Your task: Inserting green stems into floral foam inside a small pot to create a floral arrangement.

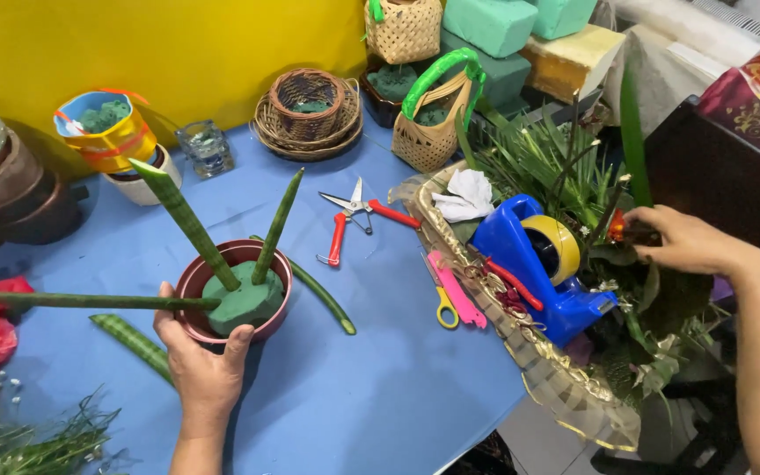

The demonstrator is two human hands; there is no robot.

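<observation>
From the head camera, the left hand (pixel 204 369) cups the near rim of a reddish pot (pixel 222 268) near the front left edge of the blue tabletop (pixel 380 369), apparently steadying it so the three green spear leaves (pixel 188 224) stay planted in its foam block (pixel 244 301). The right hand (pixel 683 239), fingers curled together, pinches something small and orange in the foliage (pixel 556 163) past the table's right edge, beside a blue tape dispenser (pixel 543 268) with a yellow roll; red-handled snips (pixel 354 220) lie mid-table.

Bare blue table (pixel 371 387) lies open in front of the pot (pixel 237 295) and toward the red shears (pixel 354 220). Three slanting green stalks (pixel 188 224) fence the pot's top; the tape dispenser (pixel 543 268) and foliage (pixel 556 167) crowd the right.
</observation>
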